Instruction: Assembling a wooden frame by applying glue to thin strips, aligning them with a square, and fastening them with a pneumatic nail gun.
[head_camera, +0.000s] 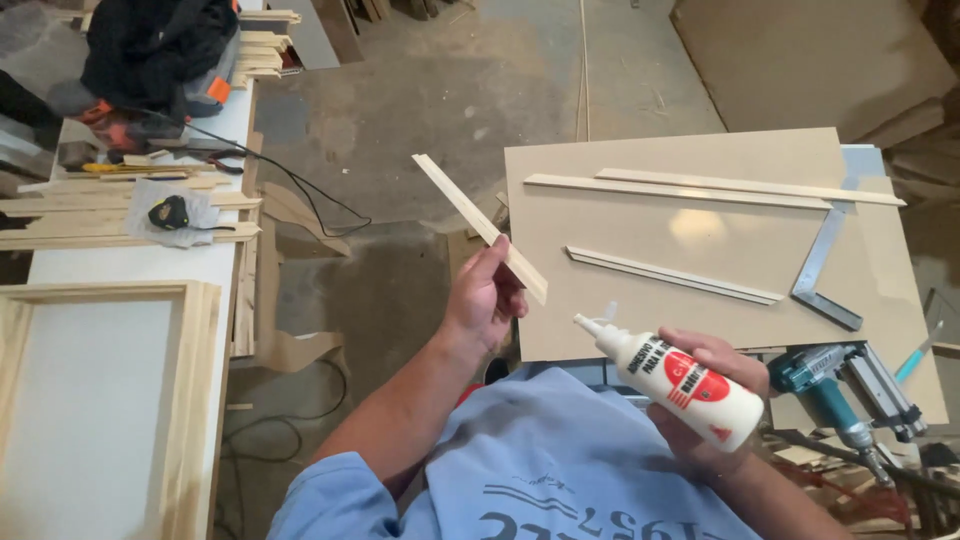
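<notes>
My left hand (485, 295) grips a thin pale wooden strip (462, 208) near its lower end, holding it up at a slant above the floor. My right hand (712, 400) holds a white glue bottle (672, 380) with a red label, its nozzle pointing up-left toward the strip, a short gap between them. Just beyond both hands lies a beige board (700, 150) carrying several long wooden strips (680, 190) and a metal square (825, 255).
A teal nail gun (835, 385) rests at the right by the board's near edge. On the left, a white table (150, 265) holds a wooden frame (100, 390), loose slats, a tape measure (168, 212) and a power tool with a cable. Boards lie on the concrete floor behind.
</notes>
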